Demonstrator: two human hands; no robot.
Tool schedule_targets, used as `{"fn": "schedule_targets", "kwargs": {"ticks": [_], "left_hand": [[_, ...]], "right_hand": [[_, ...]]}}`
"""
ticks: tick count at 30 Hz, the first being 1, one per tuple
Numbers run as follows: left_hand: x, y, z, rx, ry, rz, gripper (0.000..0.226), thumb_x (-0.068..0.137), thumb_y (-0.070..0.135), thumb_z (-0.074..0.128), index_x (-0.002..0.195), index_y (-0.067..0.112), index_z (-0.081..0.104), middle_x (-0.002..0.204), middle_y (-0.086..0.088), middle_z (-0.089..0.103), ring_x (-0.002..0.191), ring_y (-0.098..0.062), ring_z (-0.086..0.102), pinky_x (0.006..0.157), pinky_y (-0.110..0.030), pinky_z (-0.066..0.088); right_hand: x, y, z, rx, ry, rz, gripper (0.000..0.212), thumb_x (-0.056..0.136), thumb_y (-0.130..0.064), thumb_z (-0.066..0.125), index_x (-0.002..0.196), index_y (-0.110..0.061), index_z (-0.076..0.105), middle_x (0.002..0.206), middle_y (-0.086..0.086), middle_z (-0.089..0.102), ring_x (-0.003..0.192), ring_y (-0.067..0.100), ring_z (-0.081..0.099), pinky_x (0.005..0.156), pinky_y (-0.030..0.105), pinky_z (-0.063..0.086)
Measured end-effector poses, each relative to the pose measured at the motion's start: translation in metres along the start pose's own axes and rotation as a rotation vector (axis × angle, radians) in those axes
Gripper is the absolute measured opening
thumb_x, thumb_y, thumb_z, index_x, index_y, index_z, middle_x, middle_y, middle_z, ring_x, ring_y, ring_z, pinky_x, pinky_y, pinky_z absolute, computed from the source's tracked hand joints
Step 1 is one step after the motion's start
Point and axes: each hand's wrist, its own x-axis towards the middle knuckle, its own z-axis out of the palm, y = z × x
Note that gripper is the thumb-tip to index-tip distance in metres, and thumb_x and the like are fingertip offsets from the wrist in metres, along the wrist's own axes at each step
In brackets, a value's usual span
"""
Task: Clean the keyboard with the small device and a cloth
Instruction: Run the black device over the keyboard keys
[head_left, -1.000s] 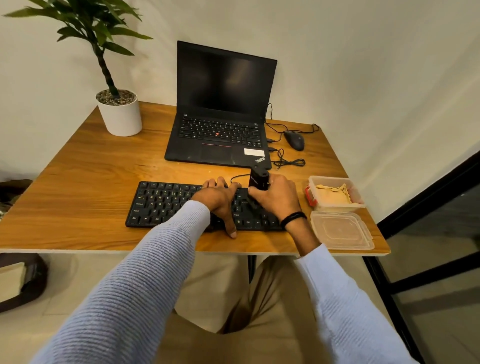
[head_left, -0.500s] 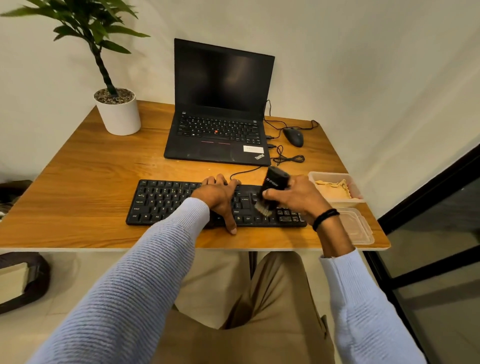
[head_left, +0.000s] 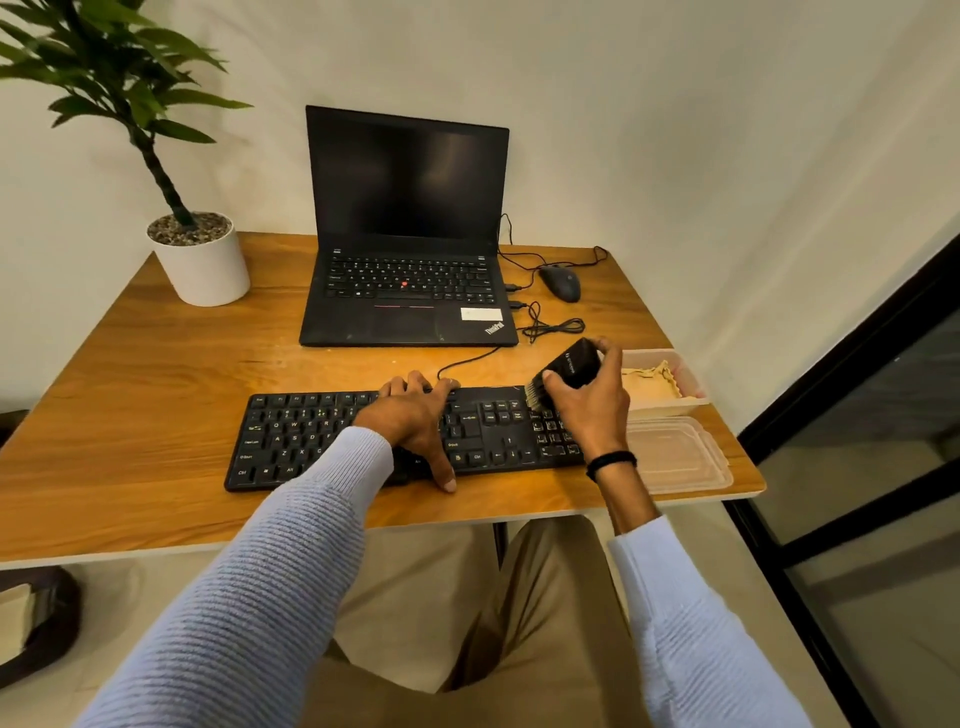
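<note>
A flat black plastic keyboard (head_left: 291, 441) lies near the front edge of a wooden counter (head_left: 156, 374). The left hand (head_left: 415, 421) rests open across its middle, fingers spread, holding nothing. The right hand (head_left: 592, 402) grips a small black box-shaped device (head_left: 571, 364), bristles down over the number pad. It looks light and rigid, best held by its body. Its white lettering is too blurred to read. The black laptop (head_left: 405, 312) behind reads "ThinkPad".

right hand (head_left: 589, 402) gripping brush device (head_left: 563, 371); left hand (head_left: 415, 421) on keyboard (head_left: 291, 441)
</note>
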Motion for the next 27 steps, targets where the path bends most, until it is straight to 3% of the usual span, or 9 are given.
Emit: {"fn": "schedule_targets", "kwargs": {"ticks": [4,6,8,12,14,16,20,24,27], "left_hand": [[0.001,0.000,0.000,0.001,-0.002,-0.012,0.145,0.045,0.051,0.096,0.156,0.041,0.005,0.157,-0.008,0.017,0.146,-0.037,0.015,0.116,-0.062,0.027],[0.001,0.001,0.000,0.003,-0.002,-0.013,0.144,0.045,0.051,0.096,0.156,0.041,0.005,0.157,-0.007,0.017,0.145,-0.037,0.015,0.115,-0.062,0.028],[0.000,0.001,-0.001,0.002,-0.010,-0.011,0.144,0.045,0.050,0.096,0.156,0.042,0.005,0.157,-0.007,0.017,0.145,-0.037,0.016,0.115,-0.061,0.028],[-0.001,0.002,-0.002,0.009,-0.007,-0.015,0.142,0.047,0.051,0.096,0.156,0.040,0.005,0.157,-0.008,0.018,0.145,-0.037,0.017,0.114,-0.060,0.028],[0.000,0.002,-0.002,0.013,-0.010,-0.004,0.142,0.047,0.051,0.095,0.156,0.041,0.005,0.157,-0.008,0.017,0.145,-0.037,0.016,0.114,-0.060,0.028],[0.000,0.002,-0.001,0.007,-0.007,-0.004,0.143,0.047,0.051,0.096,0.156,0.041,0.005,0.158,-0.007,0.017,0.145,-0.037,0.016,0.115,-0.060,0.027],[0.000,0.002,-0.003,0.013,-0.013,-0.023,0.141,0.048,0.051,0.095,0.156,0.036,0.007,0.157,-0.007,0.018,0.145,-0.036,0.017,0.115,-0.059,0.028],[0.000,0.001,-0.001,0.004,0.002,-0.008,0.143,0.047,0.051,0.096,0.157,0.036,0.006,0.159,-0.008,0.016,0.146,-0.036,0.015,0.116,-0.059,0.026],[0.002,0.001,0.000,-0.003,0.003,-0.008,0.144,0.047,0.052,0.095,0.158,0.033,0.006,0.158,-0.008,0.017,0.146,-0.036,0.015,0.117,-0.057,0.024]], "right_hand": [[-0.019,0.002,0.028,-0.163,-0.346,-0.181,0.052,0.079,-0.021,0.075,0.125,-0.024,0.050,0.108,-0.009,0.060,0.096,0.007,0.056,0.067,0.005,0.039],[-0.015,0.001,0.031,-0.191,-0.322,-0.215,0.046,0.080,-0.021,0.074,0.122,-0.024,0.055,0.107,-0.008,0.064,0.096,0.006,0.058,0.070,0.006,0.040],[-0.007,-0.001,0.029,-0.183,-0.215,-0.194,0.045,0.080,-0.021,0.073,0.121,-0.024,0.056,0.106,-0.008,0.064,0.098,0.009,0.059,0.078,0.016,0.046],[0.003,-0.007,0.033,-0.281,-0.455,-0.173,0.050,0.079,-0.027,0.076,0.125,-0.022,0.057,0.108,-0.009,0.063,0.100,0.006,0.055,0.078,0.018,0.043],[0.015,-0.008,0.034,-0.227,-0.277,-0.068,0.040,0.079,-0.024,0.074,0.116,-0.021,0.059,0.101,-0.008,0.063,0.098,0.011,0.058,0.075,0.021,0.045],[0.023,-0.008,0.041,-0.240,-0.080,-0.057,0.036,0.079,-0.021,0.071,0.114,-0.021,0.060,0.103,-0.002,0.067,0.103,0.019,0.061,0.082,0.027,0.047],[0.019,-0.025,0.075,-0.301,-0.369,-0.075,0.042,0.078,-0.026,0.074,0.117,-0.020,0.059,0.110,0.002,0.066,0.105,0.020,0.060,0.087,0.030,0.050],[0.032,-0.023,0.067,-0.330,-0.065,0.014,0.042,0.081,-0.021,0.073,0.121,-0.019,0.060,0.116,0.005,0.066,0.113,0.023,0.057,0.093,0.032,0.045],[0.033,-0.019,0.065,-0.283,-0.326,0.056,0.045,0.077,-0.023,0.076,0.118,-0.019,0.059,0.112,0.003,0.066,0.108,0.021,0.060,0.091,0.036,0.052]]}}
